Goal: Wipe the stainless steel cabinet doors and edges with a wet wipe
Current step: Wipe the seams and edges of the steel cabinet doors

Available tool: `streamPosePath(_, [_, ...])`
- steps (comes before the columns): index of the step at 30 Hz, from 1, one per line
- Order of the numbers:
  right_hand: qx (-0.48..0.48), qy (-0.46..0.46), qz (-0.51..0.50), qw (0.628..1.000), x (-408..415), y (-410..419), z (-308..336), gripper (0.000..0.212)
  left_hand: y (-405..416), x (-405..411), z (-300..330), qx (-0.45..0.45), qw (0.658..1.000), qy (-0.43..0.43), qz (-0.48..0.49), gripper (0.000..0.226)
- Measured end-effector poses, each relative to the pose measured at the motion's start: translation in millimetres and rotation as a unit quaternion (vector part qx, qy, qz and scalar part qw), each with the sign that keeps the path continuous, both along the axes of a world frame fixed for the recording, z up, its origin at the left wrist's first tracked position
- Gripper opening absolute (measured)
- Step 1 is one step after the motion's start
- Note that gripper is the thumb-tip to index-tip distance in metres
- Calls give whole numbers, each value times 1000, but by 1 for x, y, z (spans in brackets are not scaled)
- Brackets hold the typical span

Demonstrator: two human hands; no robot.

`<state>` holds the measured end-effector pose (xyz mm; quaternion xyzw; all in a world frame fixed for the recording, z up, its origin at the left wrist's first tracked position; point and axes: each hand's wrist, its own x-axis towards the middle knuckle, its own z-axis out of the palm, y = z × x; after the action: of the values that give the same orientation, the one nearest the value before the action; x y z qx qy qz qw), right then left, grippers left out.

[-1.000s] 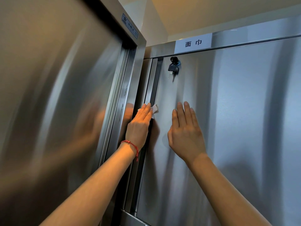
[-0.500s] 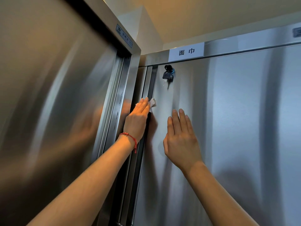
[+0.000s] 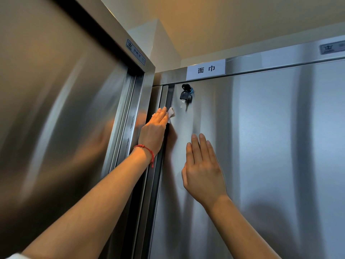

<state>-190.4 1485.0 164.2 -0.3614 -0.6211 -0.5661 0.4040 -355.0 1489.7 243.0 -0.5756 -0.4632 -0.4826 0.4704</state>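
- Nearest to me, the person's two bare forearms reach up and forward towards the steel cabinets.
- The right hand lies flat on the right cabinet door, fingers straight and close together, holding nothing.
- The left hand, with a red string bracelet at the wrist, presses a white wet wipe against the door's left edge; the fingers are stretched out over it, and only a corner of the wipe shows past the fingertips.
- Just above and right of the wipe, a black key hangs from the lock near the door's top left corner.
- To the left stands a second steel cabinet door, set at an angle.
- Higher up, a white label with two characters sits on the top rail, with the ceiling beyond.
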Motion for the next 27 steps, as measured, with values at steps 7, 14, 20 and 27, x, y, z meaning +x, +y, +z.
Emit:
streamPosePath(7, [5,0,2,1000,1,1,-1,55,0,0,17,10,1000,5,22,57])
streamPosePath(14, [3,5,13,1000,0,2,-1,56,-1,0,25,13,999,11,42,55])
streamPosePath(20, [-3,6,10,1000,1,1,-1,56,-4,-1,28,-1,994,35,101,57])
streamPosePath(27, [-16,5,8,1000,1,-2,0,56,-12,-1,29,-10,983,68,168,57])
